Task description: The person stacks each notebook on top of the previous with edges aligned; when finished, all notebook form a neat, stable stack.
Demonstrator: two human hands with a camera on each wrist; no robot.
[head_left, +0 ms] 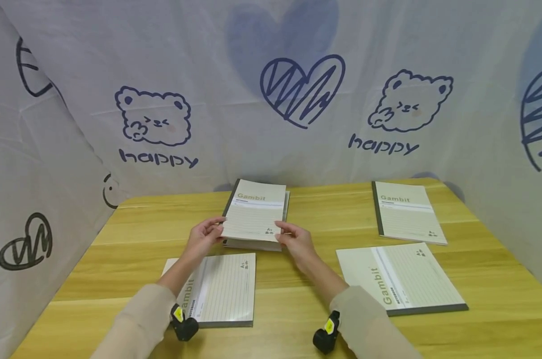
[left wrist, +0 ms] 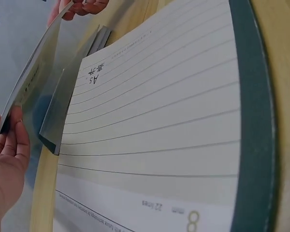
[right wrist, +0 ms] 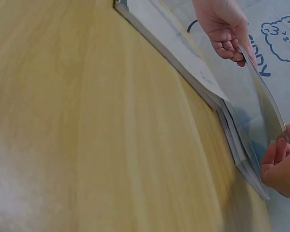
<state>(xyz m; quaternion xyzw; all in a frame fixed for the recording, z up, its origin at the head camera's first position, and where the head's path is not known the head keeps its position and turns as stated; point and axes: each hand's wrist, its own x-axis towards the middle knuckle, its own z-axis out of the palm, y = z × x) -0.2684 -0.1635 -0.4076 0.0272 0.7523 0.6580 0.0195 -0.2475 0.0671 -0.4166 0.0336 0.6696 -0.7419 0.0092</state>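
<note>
Hands (head_left: 203,238) (head_left: 298,242) hold top notebook (head_left: 255,212) above stack (head_left: 253,244).

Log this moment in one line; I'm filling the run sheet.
left hand: holds top notebook | right hand: holds same | notebook: raised over stack | table: three more notebooks
</note>
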